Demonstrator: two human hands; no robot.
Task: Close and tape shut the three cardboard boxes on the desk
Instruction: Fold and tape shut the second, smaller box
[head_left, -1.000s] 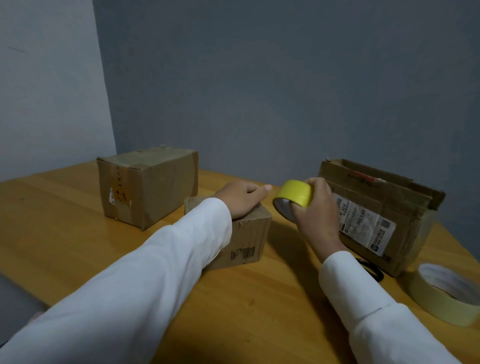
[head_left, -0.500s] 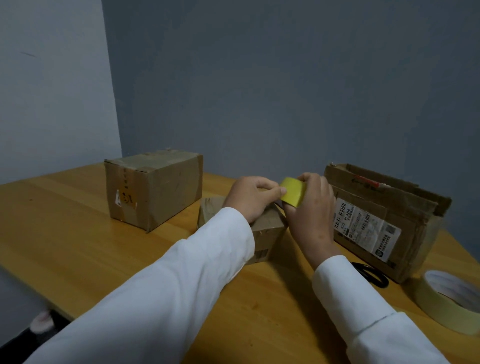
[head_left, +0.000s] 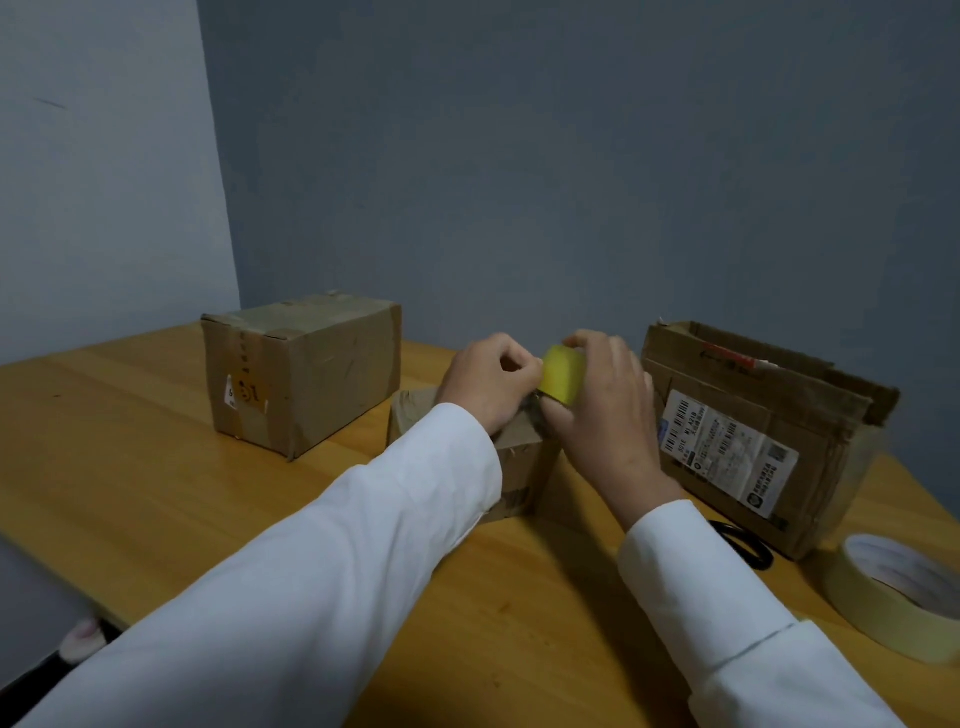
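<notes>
Three cardboard boxes stand on the wooden desk (head_left: 130, 467). The left box (head_left: 311, 374) is closed with tape across its top. A small box (head_left: 519, 467) sits in the middle under my hands. The right box (head_left: 753, 436) has a white label and its top flaps stand open. My right hand (head_left: 608, 415) grips a yellow tape roll (head_left: 563, 375) above the small box. My left hand (head_left: 493, 379) has its fingers curled against the roll's left edge, pinching at the tape.
A larger cream tape roll (head_left: 893, 597) lies flat at the desk's right edge. Black scissor handles (head_left: 748, 545) show between my right sleeve and the right box. Grey walls meet in a corner behind the desk.
My left hand lifted off the small box and closed on the edge of the yellow roll. My right hand brought the roll left and lower, over the small box.
</notes>
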